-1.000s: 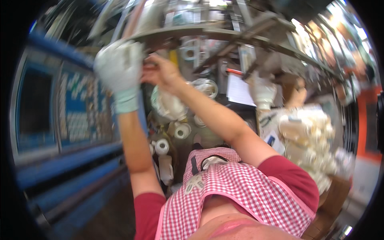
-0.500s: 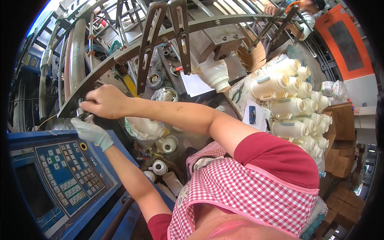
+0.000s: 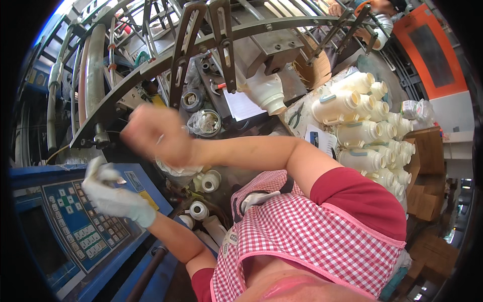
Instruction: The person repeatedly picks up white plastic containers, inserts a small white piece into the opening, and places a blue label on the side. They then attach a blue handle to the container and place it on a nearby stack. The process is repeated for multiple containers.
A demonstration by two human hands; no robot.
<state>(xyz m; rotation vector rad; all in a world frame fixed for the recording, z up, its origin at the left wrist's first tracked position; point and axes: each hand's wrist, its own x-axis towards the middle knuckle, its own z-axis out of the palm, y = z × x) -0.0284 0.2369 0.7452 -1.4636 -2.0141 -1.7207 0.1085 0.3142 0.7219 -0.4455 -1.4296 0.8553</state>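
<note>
While the gloved left hand (image 3: 113,194) rests loosely open on the blue control panel (image 3: 75,221) near its upper edge, the bare right hand (image 3: 153,135), blurred, is curled into a fist before the machine's curved metal frame (image 3: 166,60); whether it holds anything cannot be told. White plastic bottles (image 3: 367,136) crowd the bench beyond the right arm.

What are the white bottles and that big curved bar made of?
The white bottles look like plastic: milky, smooth and slightly shiny, with a soft sheen. The curved bar over the machine looks like metal: dull grey, hard-edged, with bolted brackets. The glove on the left hand seems to be soft white fabric, though it is hard to be sure.
</note>
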